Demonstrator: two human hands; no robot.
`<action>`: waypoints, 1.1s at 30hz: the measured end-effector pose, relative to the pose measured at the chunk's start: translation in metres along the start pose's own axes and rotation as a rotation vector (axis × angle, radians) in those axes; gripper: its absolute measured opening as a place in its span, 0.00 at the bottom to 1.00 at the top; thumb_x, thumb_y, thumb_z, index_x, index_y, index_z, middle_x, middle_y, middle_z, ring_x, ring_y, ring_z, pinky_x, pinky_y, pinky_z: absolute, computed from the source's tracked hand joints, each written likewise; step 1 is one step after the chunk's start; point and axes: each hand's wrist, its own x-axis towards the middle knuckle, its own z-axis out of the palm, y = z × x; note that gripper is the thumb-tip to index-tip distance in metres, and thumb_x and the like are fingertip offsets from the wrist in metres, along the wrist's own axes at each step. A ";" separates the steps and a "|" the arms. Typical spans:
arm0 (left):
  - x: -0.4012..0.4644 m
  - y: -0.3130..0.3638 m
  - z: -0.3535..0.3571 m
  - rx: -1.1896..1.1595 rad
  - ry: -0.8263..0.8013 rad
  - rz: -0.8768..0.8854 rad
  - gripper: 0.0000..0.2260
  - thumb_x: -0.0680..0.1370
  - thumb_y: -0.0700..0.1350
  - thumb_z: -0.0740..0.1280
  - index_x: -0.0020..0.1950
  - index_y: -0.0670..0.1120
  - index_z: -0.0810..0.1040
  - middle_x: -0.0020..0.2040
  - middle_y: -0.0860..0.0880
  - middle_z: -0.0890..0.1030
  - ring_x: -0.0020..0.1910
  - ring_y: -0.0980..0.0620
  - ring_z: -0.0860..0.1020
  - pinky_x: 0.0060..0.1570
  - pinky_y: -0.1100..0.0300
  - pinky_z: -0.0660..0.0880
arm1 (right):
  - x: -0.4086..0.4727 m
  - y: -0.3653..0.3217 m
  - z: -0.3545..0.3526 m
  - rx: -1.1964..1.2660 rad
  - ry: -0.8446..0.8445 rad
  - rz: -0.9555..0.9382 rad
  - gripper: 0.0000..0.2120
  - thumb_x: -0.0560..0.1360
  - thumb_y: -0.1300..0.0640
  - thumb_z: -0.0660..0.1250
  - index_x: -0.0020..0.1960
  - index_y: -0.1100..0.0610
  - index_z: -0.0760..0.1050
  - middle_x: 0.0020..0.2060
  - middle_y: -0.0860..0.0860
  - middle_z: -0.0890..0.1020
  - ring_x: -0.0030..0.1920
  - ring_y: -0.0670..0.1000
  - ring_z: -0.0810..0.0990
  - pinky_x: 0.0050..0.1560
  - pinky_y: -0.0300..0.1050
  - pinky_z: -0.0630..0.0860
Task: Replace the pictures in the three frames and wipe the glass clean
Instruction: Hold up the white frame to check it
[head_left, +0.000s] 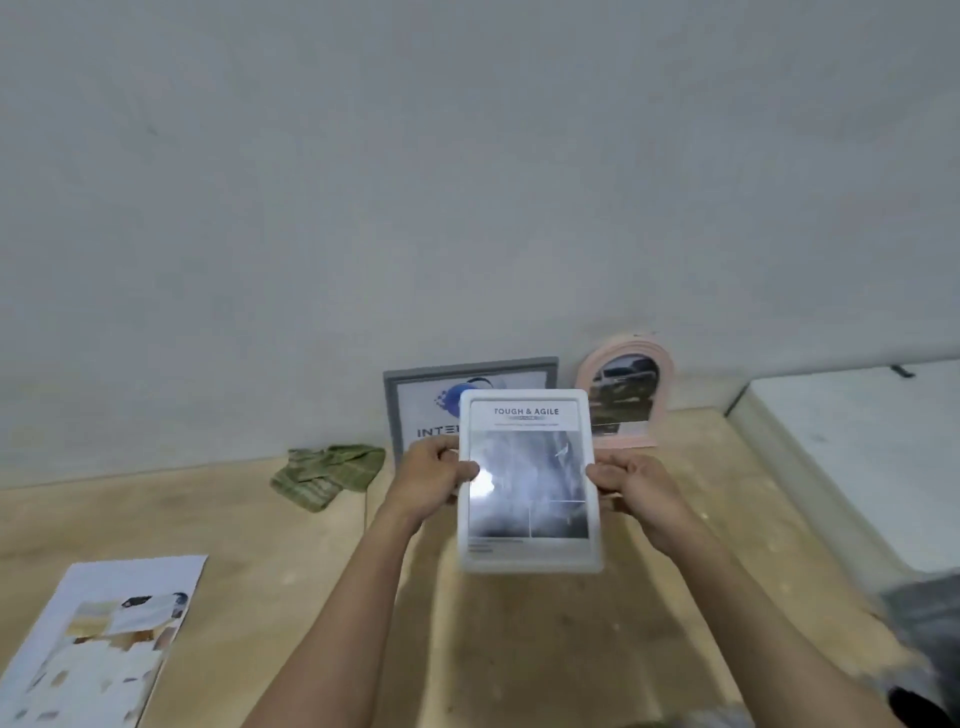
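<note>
Both hands, left hand (439, 475) and right hand (631, 483), grip the upright white picture frame (527, 480) by its long sides; the green cloth (327, 475) lies left, nearer the left hand.

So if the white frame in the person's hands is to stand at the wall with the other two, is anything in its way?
Nothing loose lies between. The white frame, held by the left hand and right hand, hangs in front of the grey frame and beside the pink arched frame. The green cloth lies left of them, aside.
</note>
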 end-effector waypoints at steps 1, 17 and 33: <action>0.006 0.011 0.019 0.013 -0.019 0.028 0.08 0.75 0.35 0.70 0.51 0.44 0.83 0.36 0.51 0.83 0.37 0.49 0.82 0.39 0.55 0.81 | -0.002 0.001 -0.020 0.014 0.049 0.008 0.08 0.75 0.66 0.65 0.49 0.60 0.82 0.38 0.54 0.85 0.33 0.49 0.83 0.32 0.39 0.76; 0.228 0.089 0.384 0.355 -0.151 0.276 0.10 0.77 0.40 0.70 0.57 0.45 0.83 0.50 0.48 0.86 0.49 0.48 0.82 0.55 0.52 0.78 | 0.111 0.057 -0.324 0.099 0.583 0.100 0.08 0.73 0.69 0.68 0.47 0.59 0.82 0.37 0.49 0.84 0.34 0.46 0.79 0.38 0.39 0.77; 0.311 0.077 0.446 0.315 -0.048 0.121 0.09 0.79 0.41 0.69 0.58 0.46 0.83 0.49 0.51 0.86 0.47 0.51 0.83 0.54 0.56 0.79 | 0.208 0.100 -0.367 -0.321 0.579 0.086 0.10 0.74 0.56 0.68 0.53 0.48 0.82 0.42 0.41 0.82 0.42 0.42 0.79 0.43 0.33 0.69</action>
